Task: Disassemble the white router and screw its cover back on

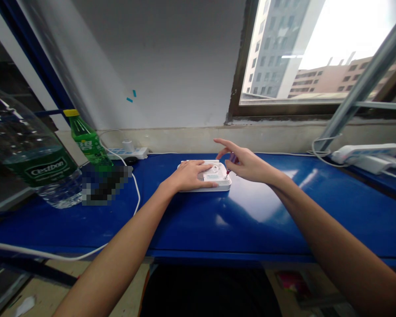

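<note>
A white, flat plastic device [218, 181] lies on the blue table [251, 211] near the middle. My left hand [188, 175] rests flat on top of it, fingers stretched out, pressing it down. My right hand [246, 163] is at the device's right edge and pinches a small screwdriver [231, 164] with a reddish-purple handle; its tip points down at the device's right side. The index finger of that hand sticks out to the left.
A large clear water bottle [29, 158] and a green bottle [89, 143] stand at the left. A white power strip [128, 152] lies at the back left, its cable [53, 254] looping along the front edge. More white power strips [366, 155] lie at the right, under the window.
</note>
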A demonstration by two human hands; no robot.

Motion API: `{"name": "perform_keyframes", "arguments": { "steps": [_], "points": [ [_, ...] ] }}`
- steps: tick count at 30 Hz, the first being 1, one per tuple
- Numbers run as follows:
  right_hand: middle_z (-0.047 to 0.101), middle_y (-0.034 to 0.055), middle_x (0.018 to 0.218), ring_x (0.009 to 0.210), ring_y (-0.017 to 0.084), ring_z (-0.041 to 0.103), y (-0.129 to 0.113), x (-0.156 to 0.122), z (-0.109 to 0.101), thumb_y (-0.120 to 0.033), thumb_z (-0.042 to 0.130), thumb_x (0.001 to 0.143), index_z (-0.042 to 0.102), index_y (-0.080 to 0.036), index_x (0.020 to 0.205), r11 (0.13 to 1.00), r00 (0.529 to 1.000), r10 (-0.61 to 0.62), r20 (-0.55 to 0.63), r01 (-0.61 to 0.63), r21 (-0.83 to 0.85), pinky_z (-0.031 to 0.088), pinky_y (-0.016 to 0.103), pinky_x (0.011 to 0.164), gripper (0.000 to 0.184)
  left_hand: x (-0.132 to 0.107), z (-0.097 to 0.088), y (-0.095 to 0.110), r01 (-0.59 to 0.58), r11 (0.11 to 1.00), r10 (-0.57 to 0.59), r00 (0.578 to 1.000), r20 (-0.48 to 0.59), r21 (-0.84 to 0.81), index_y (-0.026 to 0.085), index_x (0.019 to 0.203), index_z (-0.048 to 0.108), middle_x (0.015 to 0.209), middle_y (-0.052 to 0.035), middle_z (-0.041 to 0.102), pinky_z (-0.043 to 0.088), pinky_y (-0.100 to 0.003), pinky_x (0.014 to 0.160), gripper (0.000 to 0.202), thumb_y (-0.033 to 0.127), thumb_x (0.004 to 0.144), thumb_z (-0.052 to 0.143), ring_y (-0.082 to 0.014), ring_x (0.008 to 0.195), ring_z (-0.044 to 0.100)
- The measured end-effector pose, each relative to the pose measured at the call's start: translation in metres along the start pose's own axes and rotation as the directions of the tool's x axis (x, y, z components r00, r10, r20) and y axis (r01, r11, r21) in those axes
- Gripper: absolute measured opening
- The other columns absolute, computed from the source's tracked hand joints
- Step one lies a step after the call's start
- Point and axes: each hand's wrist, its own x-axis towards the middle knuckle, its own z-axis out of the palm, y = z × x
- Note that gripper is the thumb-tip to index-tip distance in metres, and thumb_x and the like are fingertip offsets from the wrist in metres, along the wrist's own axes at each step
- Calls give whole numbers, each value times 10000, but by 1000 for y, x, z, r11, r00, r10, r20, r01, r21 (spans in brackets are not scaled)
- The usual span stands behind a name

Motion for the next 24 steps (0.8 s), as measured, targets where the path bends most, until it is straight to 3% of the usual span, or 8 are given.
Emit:
{"name": "perform_keyframes", "arguments": {
  "steps": [3, 5, 11, 13, 15, 19, 21, 24],
  "points": [
    [736, 26, 839, 643, 146, 635, -3, 1, 1, -229, 572, 937, 585, -195, 1412, 998, 999, 9, -48, -12, -62, 495, 277, 645, 476, 0, 1, -1, -2, 1000, 2, 1000, -3, 2, 319, 1509, 492, 1570, -99, 458, 313, -533, 1173, 931, 913, 793, 456, -371, 1437, 422],
    [711, 13, 734, 632, 150, 634, -5, 2, 1, -284, 579, 961, 648, -182, 1342, 996, 998, 19, -56, -24, -89, 484, 281, 644, 400, 0, 1, -1, -3, 1000, 3, 1000, -6, 3, 317, 1508, 492, 1574, -95, 454, 313, -532, 1174, 932, 913, 793, 457, -371, 1437, 421],
    [724, 65, 1131, 666, 132, 601, -5, 1, 0, -122, 506, 873, 423, -195, 1543, 999, 1000, -22, -4, 22, -28, 497, 279, 651, 679, 0, 0, -1, -3, 1000, 3, 1000, -5, 5, 329, 1502, 498, 1566, -104, 464, 313, -537, 1171, 921, 914, 791, 458, -366, 1435, 428],
    [697, 84, 1208, 663, 130, 604, -3, 1, 0, -112, 511, 841, 410, -192, 1548, 999, 1000, -14, -13, 14, -36, 507, 286, 657, 718, 1, 1, -1, -3, 1000, 3, 1000, -6, 8, 322, 1502, 500, 1565, -105, 465, 313, -536, 1172, 923, 912, 793, 456, -368, 1434, 429],
    [721, 76, 1142, 681, 142, 630, -1, 1, 0, -129, 539, 848, 484, -188, 1499, 997, 999, -15, -41, 12, -75, 510, 294, 677, 656, 1, 1, -1, -2, 1000, 2, 1000, -5, 9, 319, 1508, 492, 1566, -108, 462, 311, -537, 1174, 929, 912, 793, 458, -371, 1436, 425],
    [752, 35, 852, 706, 168, 667, -1, 3, 3, -282, 612, 935, 703, -193, 1261, 986, 994, -30, -108, 11, -167, 491, 302, 704, 350, 0, 1, -1, -7, 1000, 7, 1000, -6, 9, 321, 1512, 486, 1572, -107, 455, 304, -545, 1179, 935, 916, 793, 449, -371, 1441, 419],
    [760, 37, 900, 705, 158, 661, -2, 3, 4, -239, 585, 941, 687, -195, 1294, 987, 995, -47, -90, 33, -156, 487, 296, 700, 370, 0, 1, 0, -9, 1000, 9, 1000, -6, 10, 323, 1511, 488, 1572, -104, 455, 308, -547, 1176, 930, 915, 795, 445, -374, 1438, 422],
    [733, 51, 1116, 661, 123, 605, -3, 2, 5, -99, 521, 867, 542, -205, 1459, 993, 996, -68, -61, 62, -101, 486, 279, 662, 602, 0, -1, 0, -7, 1000, 7, 1000, -4, 9, 316, 1513, 485, 1571, -110, 456, 307, -542, 1177, 936, 916, 796, 442, -375, 1440, 420]
  ]
}}
